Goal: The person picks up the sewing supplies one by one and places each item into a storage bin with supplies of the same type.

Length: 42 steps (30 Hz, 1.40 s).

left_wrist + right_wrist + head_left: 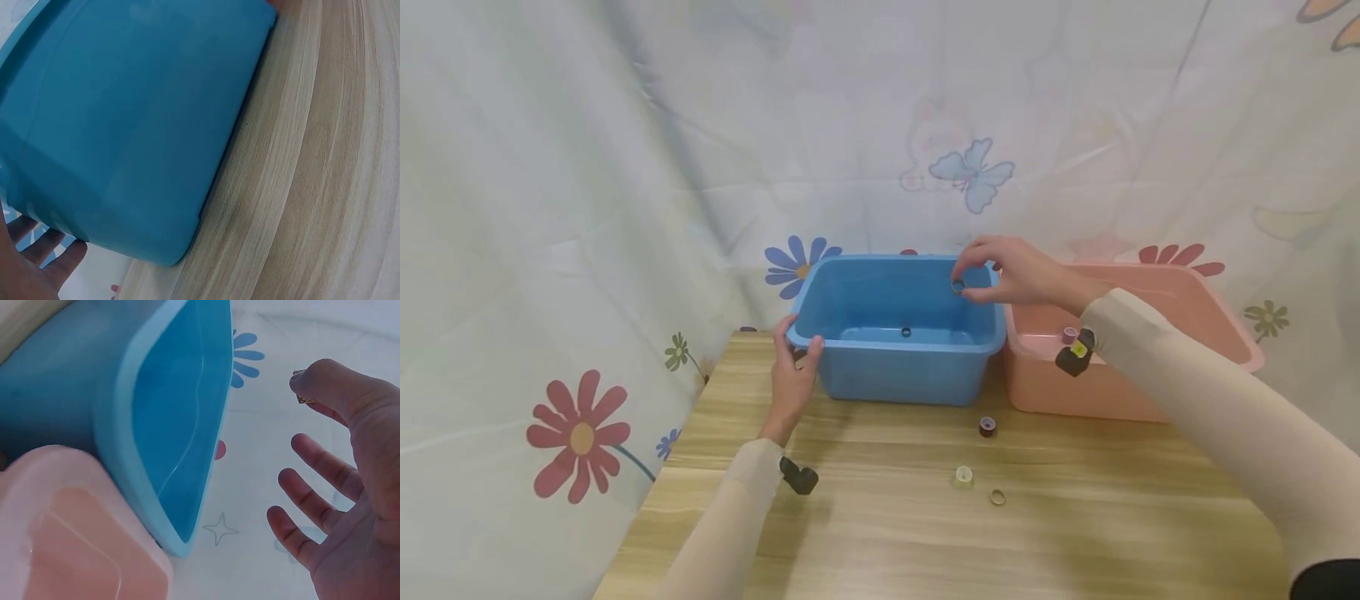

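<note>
My right hand (1011, 271) pinches a small ring (958, 286) between thumb and index finger, over the right part of a blue plastic bin (902, 367). In the right wrist view the ring (302, 394) looks gold and patterned, partly covered by the thumb, with the other fingers spread apart. My left hand (792, 379) holds the bin's front left corner by the rim, the thumb at the front and fingers round the side. Fingers (65, 262) touch the bin's wall in the left wrist view. Another dark ring (906, 332) lies on the bin floor.
A pink bin (1090, 392) stands right beside the blue one, with a small pinkish roll (1070, 335) inside. On the wooden table (865, 517) in front lie a dark brown roll (987, 427), a pale yellow roll (963, 476) and a gold ring (997, 497). A patterned curtain (850, 125) hangs behind.
</note>
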Each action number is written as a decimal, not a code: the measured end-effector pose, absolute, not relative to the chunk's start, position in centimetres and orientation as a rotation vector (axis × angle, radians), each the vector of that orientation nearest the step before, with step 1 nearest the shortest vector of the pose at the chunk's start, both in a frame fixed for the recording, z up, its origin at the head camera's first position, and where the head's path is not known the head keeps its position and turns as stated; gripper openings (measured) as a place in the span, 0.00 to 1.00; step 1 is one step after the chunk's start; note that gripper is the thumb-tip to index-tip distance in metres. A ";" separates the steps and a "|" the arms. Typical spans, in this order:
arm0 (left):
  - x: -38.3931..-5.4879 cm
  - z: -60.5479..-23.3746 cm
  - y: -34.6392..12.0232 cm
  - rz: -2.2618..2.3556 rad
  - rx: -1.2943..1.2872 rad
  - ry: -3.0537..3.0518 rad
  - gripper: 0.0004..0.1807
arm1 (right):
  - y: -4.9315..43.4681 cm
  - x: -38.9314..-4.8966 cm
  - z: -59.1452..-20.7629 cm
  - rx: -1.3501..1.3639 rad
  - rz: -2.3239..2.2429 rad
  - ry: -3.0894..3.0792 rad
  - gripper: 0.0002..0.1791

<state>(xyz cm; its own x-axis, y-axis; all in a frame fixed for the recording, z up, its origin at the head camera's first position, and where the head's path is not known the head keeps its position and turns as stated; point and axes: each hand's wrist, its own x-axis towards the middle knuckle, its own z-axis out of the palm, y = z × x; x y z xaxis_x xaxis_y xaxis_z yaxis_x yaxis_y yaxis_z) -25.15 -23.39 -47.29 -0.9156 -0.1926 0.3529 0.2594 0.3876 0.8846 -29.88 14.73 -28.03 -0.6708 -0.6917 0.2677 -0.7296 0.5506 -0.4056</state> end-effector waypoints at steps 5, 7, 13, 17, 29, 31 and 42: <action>-25.0 -47.3 -23.5 -1.544 -0.061 -2.271 0.34 | 13.5 -31.3 -28.0 1.192 0.756 -2.752 0.13; -24.9 -47.3 -23.4 -1.545 -0.062 -2.273 0.34 | 13.1 -31.7 -28.0 1.166 0.761 -2.773 0.14; -24.8 -47.0 -23.4 -1.546 -0.056 -2.252 0.33 | 11.9 -33.1 -28.1 1.157 0.803 -2.770 0.14; -24.9 -47.1 -23.5 -1.549 -0.057 -2.242 0.33 | 11.3 -34.1 -28.6 1.126 0.822 -2.755 0.14; -25.0 -47.5 -23.4 -1.546 -0.047 -2.237 0.34 | 9.7 -36.5 -30.0 1.078 0.839 -2.736 0.13; -24.9 -47.6 -23.3 -1.546 -0.050 -2.235 0.34 | 9.5 -36.7 -30.2 1.078 0.844 -2.741 0.13; -24.5 -47.3 -22.4 -1.529 -0.075 -2.238 0.34 | 9.0 -37.6 -31.2 1.052 0.841 -2.773 0.13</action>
<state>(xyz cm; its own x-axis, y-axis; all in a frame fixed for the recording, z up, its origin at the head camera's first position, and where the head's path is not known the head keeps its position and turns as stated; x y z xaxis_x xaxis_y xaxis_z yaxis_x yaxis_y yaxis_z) -24.45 -22.40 -47.31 -0.9072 -0.1919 0.3743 0.2789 0.3917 0.8768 -37.62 9.04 -31.21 -0.7654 -0.5974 0.2393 -0.6297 0.6186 -0.4699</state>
